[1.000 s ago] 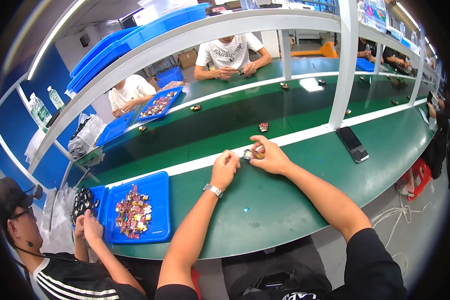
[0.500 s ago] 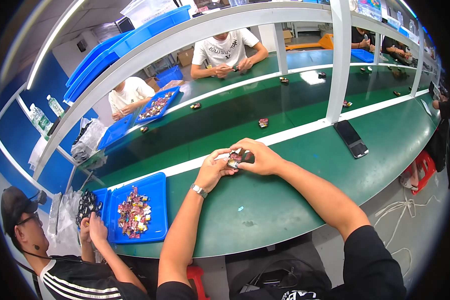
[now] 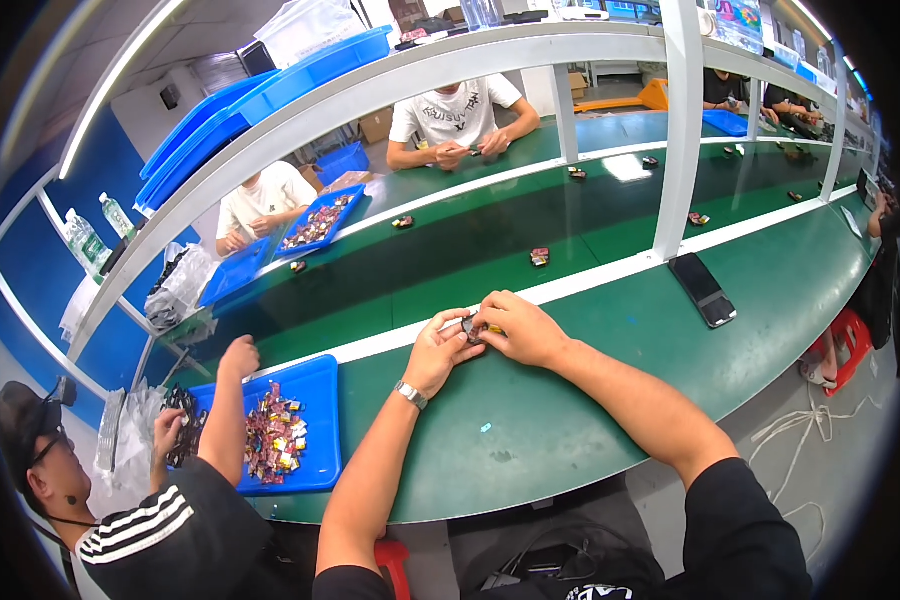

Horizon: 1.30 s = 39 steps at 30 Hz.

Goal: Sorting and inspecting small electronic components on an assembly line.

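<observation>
My left hand is closed around a small dark casing, held just above the near green tabletop beside the white rail. My right hand meets it from the other side, its fingertips pinching at the same piece. A bit of yellow shows under the right fingers. The fingers cover most of the piece, so its inside cannot be made out. On the belt beyond my hands lies a small maroon-and-yellow unit.
To the left, a blue tray holds a pile of maroon-and-yellow pieces. Beside it a co-worker's arm reaches toward the belt. A black phone lies at right, near a white post. Other people sit across the belt.
My fingers have shifted on the piece, now covering more of it, its maroon part less visible. The co-worker at left has stretched an arm forward over the tray toward the belt.
</observation>
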Available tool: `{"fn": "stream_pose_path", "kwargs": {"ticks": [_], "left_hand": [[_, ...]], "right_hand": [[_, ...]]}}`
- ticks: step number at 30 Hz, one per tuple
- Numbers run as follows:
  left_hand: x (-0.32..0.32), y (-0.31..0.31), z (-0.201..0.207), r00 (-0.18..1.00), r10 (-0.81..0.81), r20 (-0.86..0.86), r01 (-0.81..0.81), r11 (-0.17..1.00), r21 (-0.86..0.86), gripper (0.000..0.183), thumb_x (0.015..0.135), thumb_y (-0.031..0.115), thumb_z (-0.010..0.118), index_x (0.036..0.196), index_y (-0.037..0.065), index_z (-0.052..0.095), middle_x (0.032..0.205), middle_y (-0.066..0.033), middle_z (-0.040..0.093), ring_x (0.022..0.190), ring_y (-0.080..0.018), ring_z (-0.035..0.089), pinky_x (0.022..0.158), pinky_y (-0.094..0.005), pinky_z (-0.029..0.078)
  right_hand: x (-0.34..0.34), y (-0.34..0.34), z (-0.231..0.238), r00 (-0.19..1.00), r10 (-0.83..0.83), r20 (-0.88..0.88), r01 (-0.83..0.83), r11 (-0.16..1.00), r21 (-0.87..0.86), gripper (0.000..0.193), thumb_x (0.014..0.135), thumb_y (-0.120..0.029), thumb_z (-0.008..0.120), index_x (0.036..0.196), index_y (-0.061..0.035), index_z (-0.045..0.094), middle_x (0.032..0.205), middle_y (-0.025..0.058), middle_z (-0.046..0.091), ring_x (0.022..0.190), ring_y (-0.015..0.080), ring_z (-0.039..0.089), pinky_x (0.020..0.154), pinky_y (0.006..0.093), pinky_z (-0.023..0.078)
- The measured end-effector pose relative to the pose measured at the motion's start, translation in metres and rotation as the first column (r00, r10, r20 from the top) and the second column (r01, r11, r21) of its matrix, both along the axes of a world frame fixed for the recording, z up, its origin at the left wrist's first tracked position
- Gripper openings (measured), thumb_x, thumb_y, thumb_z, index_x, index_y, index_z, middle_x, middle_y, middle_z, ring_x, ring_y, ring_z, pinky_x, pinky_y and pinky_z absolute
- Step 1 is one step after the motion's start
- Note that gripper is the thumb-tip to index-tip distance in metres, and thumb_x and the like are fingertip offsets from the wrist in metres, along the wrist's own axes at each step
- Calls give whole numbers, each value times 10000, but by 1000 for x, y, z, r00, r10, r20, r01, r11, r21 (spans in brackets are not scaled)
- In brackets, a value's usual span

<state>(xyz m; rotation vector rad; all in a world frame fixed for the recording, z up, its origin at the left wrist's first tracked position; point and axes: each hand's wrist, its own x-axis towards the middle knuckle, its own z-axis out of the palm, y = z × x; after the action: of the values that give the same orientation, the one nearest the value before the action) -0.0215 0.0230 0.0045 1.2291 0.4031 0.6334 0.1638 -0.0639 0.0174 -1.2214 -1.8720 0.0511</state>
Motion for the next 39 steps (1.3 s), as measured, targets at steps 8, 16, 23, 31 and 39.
{"fn": "stream_pose_path", "kwargs": {"ticks": [8, 16, 23, 31, 39], "left_hand": [[-1, 0, -2, 999, 21, -47, -18, 998, 57, 343, 953, -14, 500, 1290, 9, 437, 1174, -143, 614, 1078, -225, 626, 967, -397, 534], [0, -4, 2, 999, -9, -38, 11, 999, 51, 420, 910, -59, 521, 1315, 8, 431, 1241, -158, 583, 1114, -232, 615, 995, -396, 521], [-4, 0, 0, 998, -67, -2, 67, 997, 24, 501, 855, -27, 645, 1310, 11, 437, 1263, -141, 566, 1132, -222, 601, 1000, -392, 517], [-4, 0, 0, 998, -63, -25, 64, 996, 55, 384, 921, 32, 592, 1281, 25, 458, 1202, -124, 596, 1115, -216, 607, 988, -421, 522], [-3, -3, 2, 999, -43, 2, 43, 999, -3, 341, 932, 71, 594, 1249, 49, 471, 1170, -124, 598, 1077, -227, 626, 967, -430, 536]], "right_hand": [[3, 0, 2, 991, 0, 136, 7, 999, -50, 170, 770, -72, 721, 926, -107, 664, 1060, 64, 550, 975, 252, 564, 819, 360, 514], [4, 3, -5, 997, 22, 70, -22, 1000, 0, 68, 790, -97, 701, 853, -120, 690, 1156, 58, 561, 1106, 260, 523, 914, 360, 483], [-2, 1, -3, 1000, -2, -17, 1, 998, -70, 73, 810, -135, 674, 859, -85, 692, 1175, 66, 581, 1130, 255, 526, 927, 367, 477], [2, -1, 1, 992, 123, -27, -125, 987, -100, 73, 814, -133, 678, 874, -93, 692, 1203, 89, 561, 1159, 274, 502, 959, 381, 452], [7, 4, -7, 977, 112, -182, -146, 972, -186, 107, 815, -116, 688, 918, -94, 705, 1227, 99, 568, 1188, 274, 513, 1013, 400, 421]]}}
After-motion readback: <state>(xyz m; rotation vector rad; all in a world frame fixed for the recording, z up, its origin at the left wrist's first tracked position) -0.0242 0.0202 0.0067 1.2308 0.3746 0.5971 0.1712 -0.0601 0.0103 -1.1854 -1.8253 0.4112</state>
